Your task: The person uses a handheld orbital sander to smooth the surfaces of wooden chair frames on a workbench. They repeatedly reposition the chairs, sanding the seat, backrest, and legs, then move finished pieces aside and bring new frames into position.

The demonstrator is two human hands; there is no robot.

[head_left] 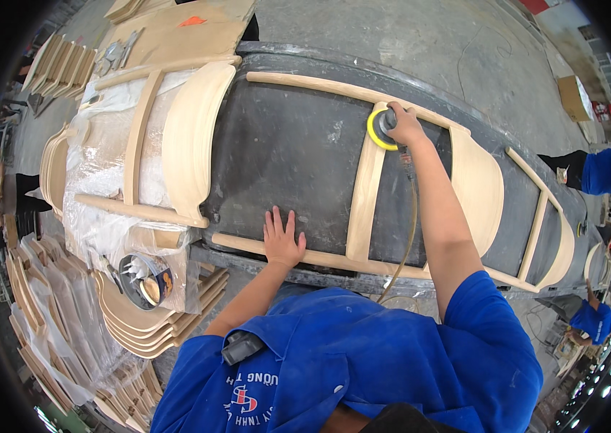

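A pale wooden chair-back frame lies flat on the dark worktable, with a far rail, a near rail, a crosspiece and a broad curved panel at its right. My right hand is wrapped round a sander with a yellow pad, held where the crosspiece meets the far rail. A hose trails from the sander toward me. Fingers spread, my left hand rests over the near rail, its fingertips on the dark tabletop.
Another frame with a curved panel sits on plastic film to the left, and a further frame lies right. A tin stands near stacked curved wooden parts. Other people work at the far right and left.
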